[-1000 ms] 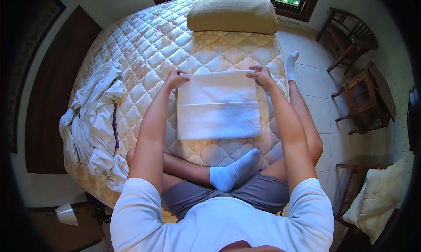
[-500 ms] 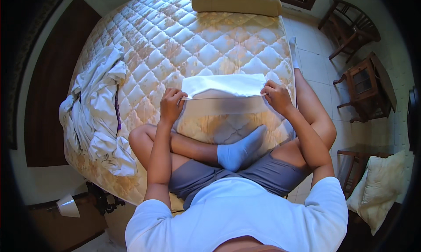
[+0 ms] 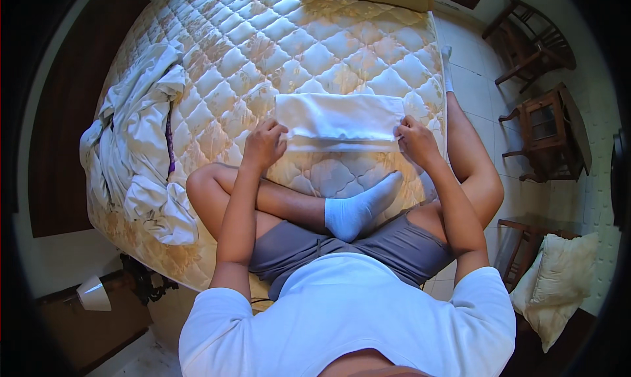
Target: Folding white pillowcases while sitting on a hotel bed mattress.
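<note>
- White cloth between the fingers: probably light, soft, limp.
- Left hand, right hand: fingers pinching its side edges.
- Judged best hold: there, under the fingertips.

Bedroom, prob. in a home: big quilted mattress fills ctr & upper L of frame, crumpled white bedding on its L side. Lamp w/ white shade lower L; wooden chair upper R, small glass-door cabinet mid R, pale cushion lower R.

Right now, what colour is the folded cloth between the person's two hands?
White; the folded cloth shows best in the head view, the only one.
</note>
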Motion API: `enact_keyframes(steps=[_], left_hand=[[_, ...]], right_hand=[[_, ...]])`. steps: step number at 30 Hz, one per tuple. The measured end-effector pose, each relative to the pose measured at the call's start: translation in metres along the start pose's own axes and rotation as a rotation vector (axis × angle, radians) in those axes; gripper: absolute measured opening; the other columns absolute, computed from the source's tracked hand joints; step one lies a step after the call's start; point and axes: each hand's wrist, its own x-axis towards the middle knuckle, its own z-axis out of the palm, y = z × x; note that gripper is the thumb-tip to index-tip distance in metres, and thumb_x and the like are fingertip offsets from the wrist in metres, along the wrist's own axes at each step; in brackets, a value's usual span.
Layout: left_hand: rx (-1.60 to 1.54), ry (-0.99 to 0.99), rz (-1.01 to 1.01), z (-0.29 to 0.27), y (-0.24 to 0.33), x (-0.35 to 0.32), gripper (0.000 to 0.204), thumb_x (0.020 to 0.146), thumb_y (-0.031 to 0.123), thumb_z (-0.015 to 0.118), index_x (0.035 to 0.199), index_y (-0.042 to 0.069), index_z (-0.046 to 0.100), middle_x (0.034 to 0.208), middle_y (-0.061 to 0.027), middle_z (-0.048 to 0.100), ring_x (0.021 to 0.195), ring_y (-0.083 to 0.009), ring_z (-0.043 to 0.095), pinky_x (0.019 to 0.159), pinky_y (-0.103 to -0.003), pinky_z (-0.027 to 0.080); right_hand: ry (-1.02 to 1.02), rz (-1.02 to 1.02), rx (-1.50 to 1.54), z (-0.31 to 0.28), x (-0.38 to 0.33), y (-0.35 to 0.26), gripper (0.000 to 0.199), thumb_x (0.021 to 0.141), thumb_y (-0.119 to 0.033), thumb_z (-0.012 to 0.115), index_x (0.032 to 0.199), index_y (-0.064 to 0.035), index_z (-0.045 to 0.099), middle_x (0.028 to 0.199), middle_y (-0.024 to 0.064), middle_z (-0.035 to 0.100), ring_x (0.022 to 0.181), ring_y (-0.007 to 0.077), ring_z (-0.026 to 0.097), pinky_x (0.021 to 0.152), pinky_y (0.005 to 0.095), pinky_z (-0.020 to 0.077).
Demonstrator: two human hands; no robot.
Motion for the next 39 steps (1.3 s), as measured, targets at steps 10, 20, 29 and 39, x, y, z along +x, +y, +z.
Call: enact_keyframes(steps=[10,20,29,39], left_hand=[[-0.028,0.024,0.035,-0.009,-0.006,-0.014,0.006,0.083,0.007,0.078,0.087,0.011,0.074,0.092,-0.0041,0.070,0.094,-0.0283,0.067,0.081,-0.043,0.057],[-0.094,-0.009,-0.114,-0.011,-0.003,-0.024,0.006,0.081,0.009,0.079,0.084,0.009,0.073,0.091,-0.0061,0.069,0.097,-0.0312,0.067,0.083,-0.043,0.056],[-0.071,0.168,0.144,0.017,0.045,0.024,0.036,0.086,0.020,0.077,0.121,0.012,0.070,0.127,-0.0173,0.066,0.119,-0.0382,0.063,0.104,-0.051,0.050],[0.324,-0.134,-0.090,0.088,0.025,0.035,0.092,0.097,0.071,0.052,0.170,0.021,0.024,0.178,-0.0139,0.013,0.164,-0.0342,0.012,0.129,-0.062,0.008]], right_hand=[[0.008,0.069,0.044,0.000,-0.008,0.002,0.006,0.085,-0.003,0.068,0.089,-0.0045,0.072,0.098,0.0149,0.069,0.092,0.0367,0.070,0.084,0.0473,0.0569],[-0.071,0.139,-0.048,-0.001,-0.008,-0.003,0.006,0.082,-0.010,0.071,0.087,-0.0076,0.073,0.094,0.0128,0.070,0.092,0.0350,0.071,0.082,0.0468,0.0567],[-0.048,-0.111,0.062,0.011,0.042,-0.052,0.045,0.083,-0.029,0.084,0.121,-0.0119,0.069,0.117,0.0139,0.070,0.108,0.0353,0.068,0.093,0.0469,0.0547],[0.032,-0.001,-0.210,0.115,0.079,-0.050,0.091,0.097,-0.074,0.051,0.167,-0.0192,0.034,0.174,0.0217,0.022,0.162,0.0429,0.014,0.129,0.0619,0.0048]])
